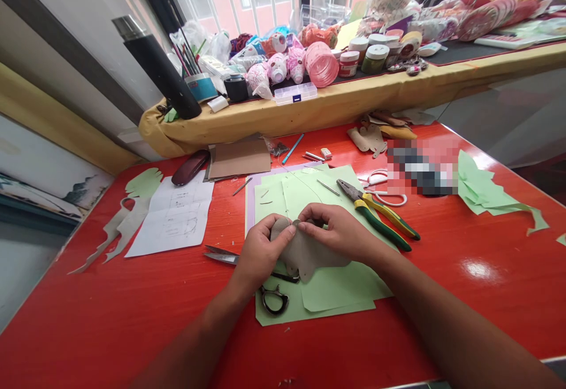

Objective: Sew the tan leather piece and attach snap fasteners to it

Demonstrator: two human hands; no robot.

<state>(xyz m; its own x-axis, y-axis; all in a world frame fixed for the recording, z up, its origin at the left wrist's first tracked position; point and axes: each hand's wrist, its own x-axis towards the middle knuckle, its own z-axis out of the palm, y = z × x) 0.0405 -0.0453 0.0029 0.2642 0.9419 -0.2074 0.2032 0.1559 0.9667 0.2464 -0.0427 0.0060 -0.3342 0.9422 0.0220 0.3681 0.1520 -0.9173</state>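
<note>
A grey, leather-like cut piece (pixel 309 256) with small holes along its lower edge is pinched between both my hands. My left hand (pixel 260 247) grips its left part, thumb against the fingers. At its top middle, my right hand (pixel 329 227) pinches the piece close to my left thumb. A thin thread (pixel 305 184) runs upward from near the fingers; its end at the hands is too small to make out. Beneath lie green paper sheets (pixel 345 294) and metal scissors (pixel 275 302), partly hidden by my left hand. Green-and-yellow pliers (pixel 375 212) rest to the right of my right hand.
Left on the red table (pixel 177 306) are a printed sheet (pixel 177 215), a dark case (pixel 190 168) and grey scraps (pixel 128 224). White-handled scissors (pixel 391 197) and cut green paper (pixel 480 185) lie right. Behind, a ledge holds a black thermos (pixel 161 71) and several paint jars (pixel 375 59).
</note>
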